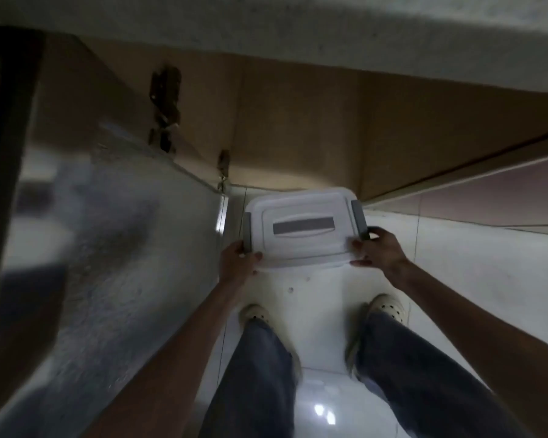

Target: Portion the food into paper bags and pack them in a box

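The left hand (238,260) and right hand (381,250) are gripping, fingers curled, the 2 ends of a white plastic box (301,230) (rounded lid, grey latches) above glossy floor tiles (475,273).

Box (303,229) between both hands, ahead of the feet (388,308).

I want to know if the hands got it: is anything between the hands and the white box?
No. The left hand and right hand already hold the white box by its sides, lid on.
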